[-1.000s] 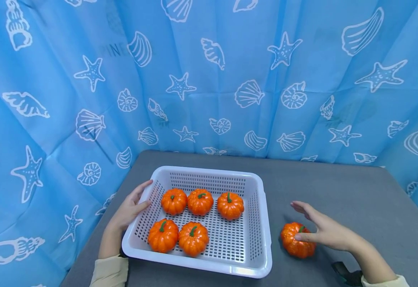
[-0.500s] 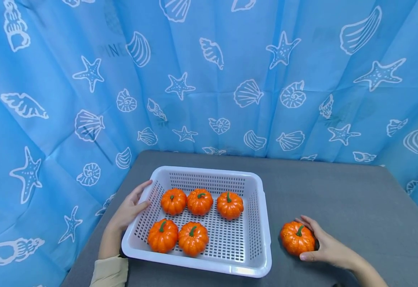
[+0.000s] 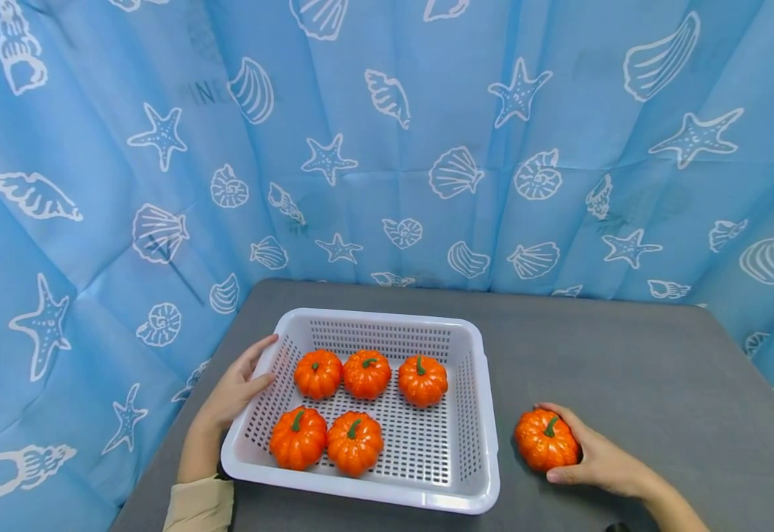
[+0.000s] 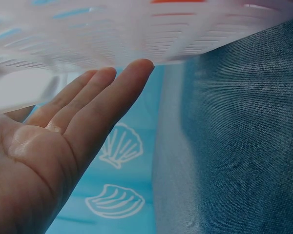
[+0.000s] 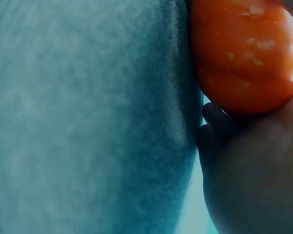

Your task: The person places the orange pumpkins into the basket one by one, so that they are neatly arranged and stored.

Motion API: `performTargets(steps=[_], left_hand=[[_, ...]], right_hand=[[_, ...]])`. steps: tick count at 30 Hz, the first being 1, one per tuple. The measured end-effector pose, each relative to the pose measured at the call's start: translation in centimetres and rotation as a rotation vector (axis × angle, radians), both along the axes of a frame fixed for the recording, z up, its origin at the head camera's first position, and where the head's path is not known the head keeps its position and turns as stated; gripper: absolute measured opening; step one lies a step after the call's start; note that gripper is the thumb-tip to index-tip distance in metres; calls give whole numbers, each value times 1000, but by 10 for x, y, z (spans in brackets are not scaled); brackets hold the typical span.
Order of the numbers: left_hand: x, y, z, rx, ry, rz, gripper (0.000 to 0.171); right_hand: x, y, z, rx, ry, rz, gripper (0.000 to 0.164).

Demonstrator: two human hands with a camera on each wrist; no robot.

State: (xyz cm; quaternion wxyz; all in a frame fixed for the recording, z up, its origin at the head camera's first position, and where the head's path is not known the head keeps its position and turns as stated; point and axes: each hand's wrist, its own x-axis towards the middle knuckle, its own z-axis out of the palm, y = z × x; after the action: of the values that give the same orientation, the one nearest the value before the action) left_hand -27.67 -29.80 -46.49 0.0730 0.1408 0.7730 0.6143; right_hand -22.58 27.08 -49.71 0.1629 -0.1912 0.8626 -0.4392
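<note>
A white plastic basket (image 3: 360, 490) with slotted walls sits on the table, holding several small orange pumpkins (image 3: 354, 443) with green stems. At its left side, my left hand (image 3: 234, 391) grips the rim, thumb over the edge. In the left wrist view, the other fingers (image 4: 95, 117) of that hand lie nearly straight along the outer wall. Right of the basket, another orange pumpkin (image 3: 545, 440) rests on the table with my right hand (image 3: 596, 458) around its right side. In the right wrist view, part of this pumpkin (image 5: 241, 53) shows close to the cloth.
A dark grey cloth covers the table (image 3: 626, 355). Behind and to the left hangs a blue curtain (image 3: 360, 244) printed with white shells and starfish. A stretch of table lies between the basket and the right-hand pumpkin.
My right hand has come down from above the loose pumpkin and now holds it from the right. The left hand stays on the basket. The head view has shifted slightly.
</note>
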Motion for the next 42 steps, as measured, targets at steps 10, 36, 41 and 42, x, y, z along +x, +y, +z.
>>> performTargets(steps=[10, 36, 41, 42], left_hand=[[1, 1, 1, 11, -11, 3, 65], [1, 2, 2, 21, -5, -7, 65], [0, 1, 1, 27, -12, -9, 65], [0, 1, 0, 27, -15, -10, 65]], right_hand=[[-1, 0, -2, -13, -79, -29, 78], [-30, -13, 50, -60, 107, -103, 75], [-35, -23, 70, -102, 180, -88, 76], [-36, -25, 74, -108, 192, -81, 76]])
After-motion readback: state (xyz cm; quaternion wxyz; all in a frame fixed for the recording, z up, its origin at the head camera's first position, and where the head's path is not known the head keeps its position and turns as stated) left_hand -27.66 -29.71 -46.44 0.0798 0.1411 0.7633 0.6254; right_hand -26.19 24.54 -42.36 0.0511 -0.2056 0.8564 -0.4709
